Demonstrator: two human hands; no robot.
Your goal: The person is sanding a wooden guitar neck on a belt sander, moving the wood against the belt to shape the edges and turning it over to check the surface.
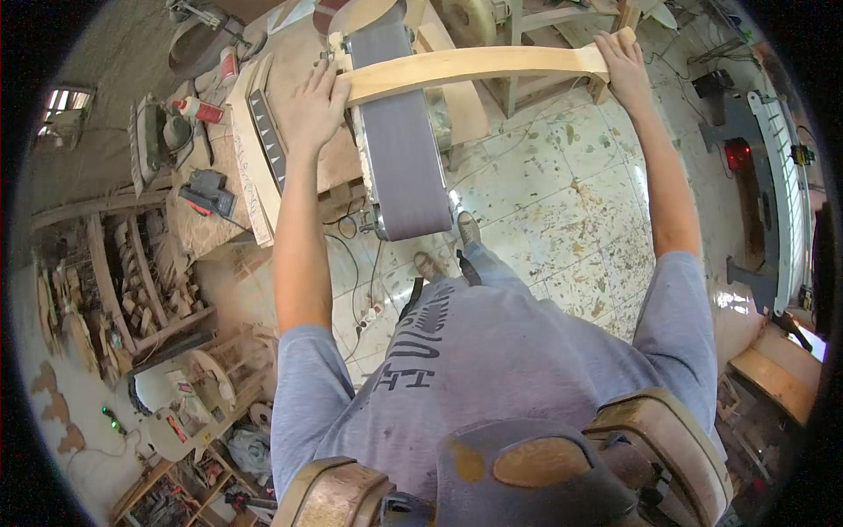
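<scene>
A long, slightly curved pale wooden strip (465, 68) lies crosswise over the grey belt (404, 167) of a belt sander, near the far end of the belt. My left hand (318, 104) holds the strip's left end, its fingers reaching forward beside the sander; just left of it is a stack of long boards with a dark toothed edge (255, 149). My right hand (623, 72) grips the strip's right end, out past the sander's right side, in front of a wooden frame. The strip's underside where it meets the belt is hidden.
A workbench (215, 224) at left carries a red-labelled bottle (198, 110) and black-red tool (207, 191). Cables (356, 263) and my feet (470, 228) are on the speckled tiled floor (571, 211). Wood offcuts (132, 281) fill the left; a grey metal machine (760, 211) stands right.
</scene>
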